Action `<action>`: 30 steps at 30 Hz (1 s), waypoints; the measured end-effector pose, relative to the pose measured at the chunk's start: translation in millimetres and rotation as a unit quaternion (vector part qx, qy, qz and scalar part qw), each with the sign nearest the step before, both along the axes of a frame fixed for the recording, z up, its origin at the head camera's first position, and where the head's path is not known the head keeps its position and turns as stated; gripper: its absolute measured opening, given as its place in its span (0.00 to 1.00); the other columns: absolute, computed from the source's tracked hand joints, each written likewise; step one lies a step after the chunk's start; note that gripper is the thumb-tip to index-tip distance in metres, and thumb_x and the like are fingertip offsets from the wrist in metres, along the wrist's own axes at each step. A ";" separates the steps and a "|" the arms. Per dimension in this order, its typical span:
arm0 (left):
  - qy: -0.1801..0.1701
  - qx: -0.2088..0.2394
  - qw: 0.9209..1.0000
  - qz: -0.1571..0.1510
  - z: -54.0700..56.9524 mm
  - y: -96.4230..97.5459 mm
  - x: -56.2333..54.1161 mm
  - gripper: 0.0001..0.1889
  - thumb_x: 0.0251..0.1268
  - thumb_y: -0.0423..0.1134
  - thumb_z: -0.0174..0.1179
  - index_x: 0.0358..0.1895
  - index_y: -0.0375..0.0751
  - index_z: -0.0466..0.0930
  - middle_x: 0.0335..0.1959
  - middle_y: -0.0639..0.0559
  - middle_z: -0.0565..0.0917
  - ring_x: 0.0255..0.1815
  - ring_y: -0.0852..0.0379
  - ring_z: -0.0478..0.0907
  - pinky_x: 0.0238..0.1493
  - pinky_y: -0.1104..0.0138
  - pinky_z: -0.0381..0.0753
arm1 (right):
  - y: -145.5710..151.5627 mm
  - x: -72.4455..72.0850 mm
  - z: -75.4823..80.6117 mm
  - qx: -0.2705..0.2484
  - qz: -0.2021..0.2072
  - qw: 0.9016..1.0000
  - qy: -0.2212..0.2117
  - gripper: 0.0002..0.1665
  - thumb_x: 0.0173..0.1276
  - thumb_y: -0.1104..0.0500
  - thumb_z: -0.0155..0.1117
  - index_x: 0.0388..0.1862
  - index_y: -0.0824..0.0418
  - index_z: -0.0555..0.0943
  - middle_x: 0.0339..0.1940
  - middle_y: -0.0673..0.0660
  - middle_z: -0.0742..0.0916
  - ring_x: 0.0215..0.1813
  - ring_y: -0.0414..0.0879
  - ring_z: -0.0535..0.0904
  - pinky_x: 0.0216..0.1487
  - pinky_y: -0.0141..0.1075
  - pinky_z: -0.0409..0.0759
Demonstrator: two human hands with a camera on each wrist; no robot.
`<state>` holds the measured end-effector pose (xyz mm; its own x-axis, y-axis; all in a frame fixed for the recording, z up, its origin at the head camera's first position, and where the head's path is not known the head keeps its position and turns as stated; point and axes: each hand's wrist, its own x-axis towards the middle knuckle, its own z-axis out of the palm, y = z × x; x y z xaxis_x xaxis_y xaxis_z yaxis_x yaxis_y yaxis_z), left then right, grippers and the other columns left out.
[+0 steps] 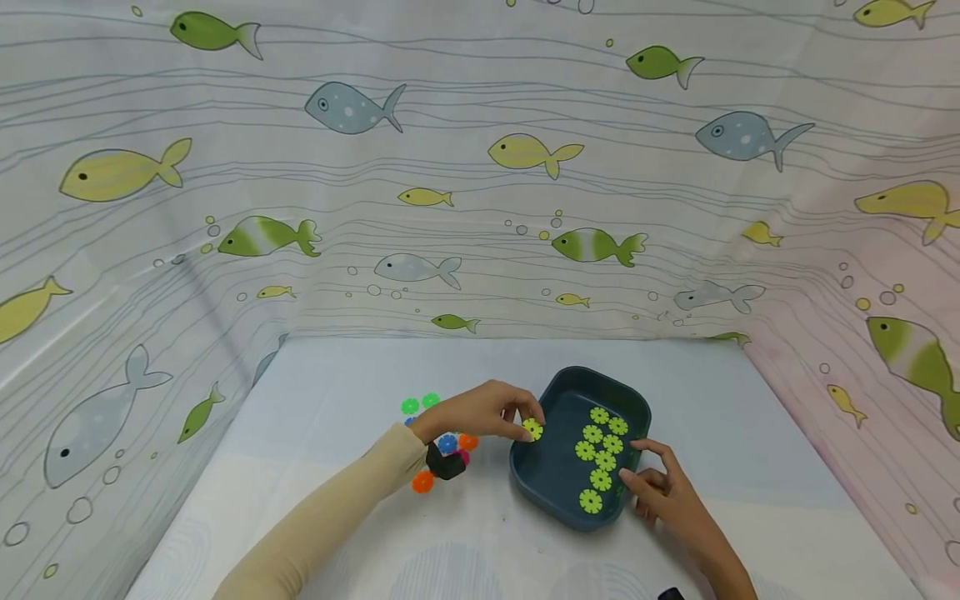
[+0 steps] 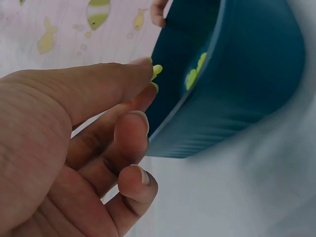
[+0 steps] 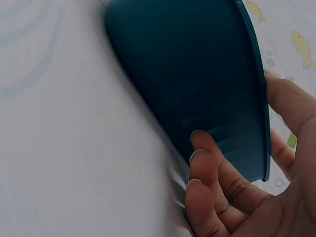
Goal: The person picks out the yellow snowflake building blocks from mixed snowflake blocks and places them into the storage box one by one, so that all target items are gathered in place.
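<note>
My left hand (image 1: 487,410) pinches a yellow-green notched plastic disc (image 1: 532,429) between thumb and fingertips, over the left rim of a dark teal tub (image 1: 551,467). In the left wrist view only a bit of that disc (image 2: 157,70) shows past the thumb. Several matching discs (image 1: 605,460) lie inside the tub, toward its right side. At the tub's right wall, my right hand (image 1: 671,496) grips the rim. Seen from the right wrist, fingertips (image 3: 201,160) touch the tub's outer wall (image 3: 192,79) while the thumb lies at the rim.
Left of the tub, partly behind my left forearm, lie loose discs: green (image 1: 410,406), blue (image 1: 447,443), orange (image 1: 423,482) and pink (image 1: 464,456). A white tabletop (image 1: 345,367) lies beneath everything. Fish-printed sheeting (image 1: 465,225) encloses the back and sides.
</note>
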<state>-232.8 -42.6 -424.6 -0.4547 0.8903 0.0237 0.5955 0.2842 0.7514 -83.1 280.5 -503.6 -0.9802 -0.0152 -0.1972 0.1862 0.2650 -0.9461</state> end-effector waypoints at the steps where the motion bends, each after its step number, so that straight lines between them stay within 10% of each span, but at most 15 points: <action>1: -0.001 0.001 1.000 -0.002 0.2 1.2 -1.0 0.14 0.68 0.39 0.70 0.55 0.45 0.85 0.45 0.63 0.85 0.29 0.59 0.77 0.34 0.69 0.80 | -0.1 -0.1 0.2 0.001 0.000 1.000 0.000 0.37 0.76 0.49 0.66 0.76 0.48 0.58 0.34 0.62 0.84 0.30 0.53 0.77 0.24 0.42 0.79; 30: -0.109 -0.034 0.990 -0.084 -0.8 46.5 -15.6 0.16 0.67 0.35 0.71 0.55 0.37 0.85 0.38 0.55 0.86 0.26 0.57 0.78 0.29 0.67 0.79 | -0.2 -0.4 0.7 0.001 -0.004 1.000 -0.004 0.38 0.75 0.48 0.66 0.76 0.49 0.59 0.34 0.62 0.84 0.29 0.53 0.77 0.25 0.42 0.78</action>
